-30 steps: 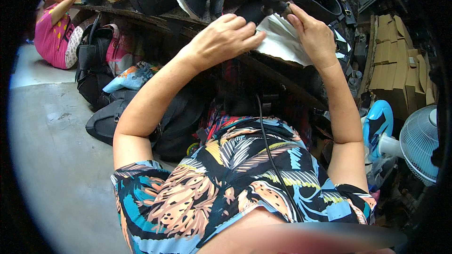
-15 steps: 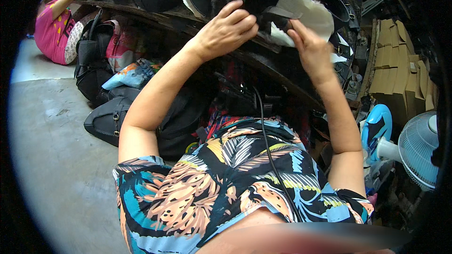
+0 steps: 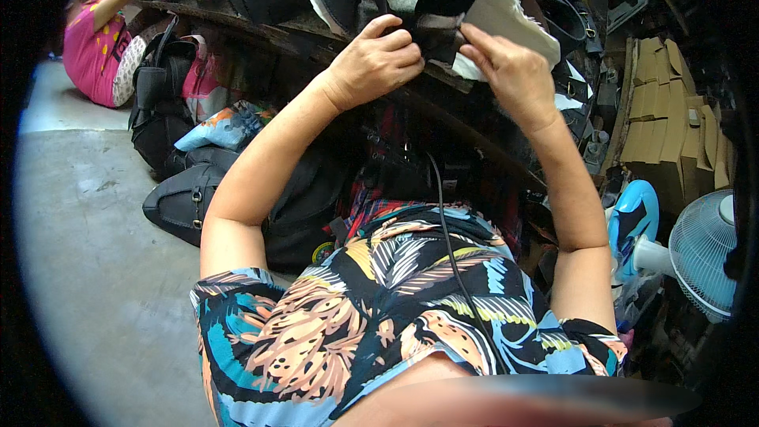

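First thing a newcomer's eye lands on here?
Both hands at top centre: the left hand and right hand pinch a black strap piece against a white sheet over the cluttered workbench. Next, the bright floral shirt below, and a white fan at right.

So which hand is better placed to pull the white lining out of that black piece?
Probably the right hand: its fingers rest at the edge of the white lining, while the left hand is clamped on the black piece, steadying it.
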The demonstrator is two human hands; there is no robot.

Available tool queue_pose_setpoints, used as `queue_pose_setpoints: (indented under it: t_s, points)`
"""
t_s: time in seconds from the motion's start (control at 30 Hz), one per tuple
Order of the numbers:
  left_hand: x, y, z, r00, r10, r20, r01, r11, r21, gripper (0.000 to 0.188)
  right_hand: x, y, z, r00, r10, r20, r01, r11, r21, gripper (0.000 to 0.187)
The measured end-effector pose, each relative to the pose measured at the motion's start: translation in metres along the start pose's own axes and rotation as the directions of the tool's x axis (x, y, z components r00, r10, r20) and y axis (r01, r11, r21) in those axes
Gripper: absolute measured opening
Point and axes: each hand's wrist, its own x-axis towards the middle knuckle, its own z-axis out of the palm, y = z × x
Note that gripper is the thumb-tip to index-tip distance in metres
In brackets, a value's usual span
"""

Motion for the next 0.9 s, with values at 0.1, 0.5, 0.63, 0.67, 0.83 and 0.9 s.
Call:
queue_pose_setpoints:
  t_s: [0.1,0.5,0.63,0.67,0.83,0.9]
  points:
    - [0.001,0.003,-0.002,1.000,-0.014,0.028,0.014,1.000,-0.025,0.016,-0.008,0.015,-0.009,0.992,-0.030,-0.123,0.037,0.998,0.050,0.031]
    - [0.004,0.005,-0.004,0.998,-0.062,-0.009,0.062,0.998,0.027,0.014,-0.019,0.021,-0.036,0.991,0.011,-0.137,-0.008,1.000,0.022,0.033]
    - [0.004,0.005,-0.004,0.998,-0.054,-0.025,0.055,0.998,0.029,0.015,-0.014,0.012,-0.023,0.921,0.223,-0.320,-0.044,0.875,0.482,0.024]
    - [0.003,0.005,-0.005,0.998,-0.057,-0.016,0.057,0.998,0.036,0.016,-0.007,0.010,-0.013,0.922,-0.094,-0.376,0.180,0.963,0.200,0.024]
    - [0.004,0.001,-0.006,0.999,-0.043,-0.014,0.044,0.999,0.011,0.017,-0.006,0.018,-0.003,0.997,-0.027,-0.072,0.026,0.999,-0.019,0.031]
    - [0.004,0.000,-0.005,0.998,-0.063,-0.020,0.064,0.998,0.030,0.017,-0.004,0.023,-0.003,0.962,-0.070,-0.263,0.108,0.985,0.134,0.032]
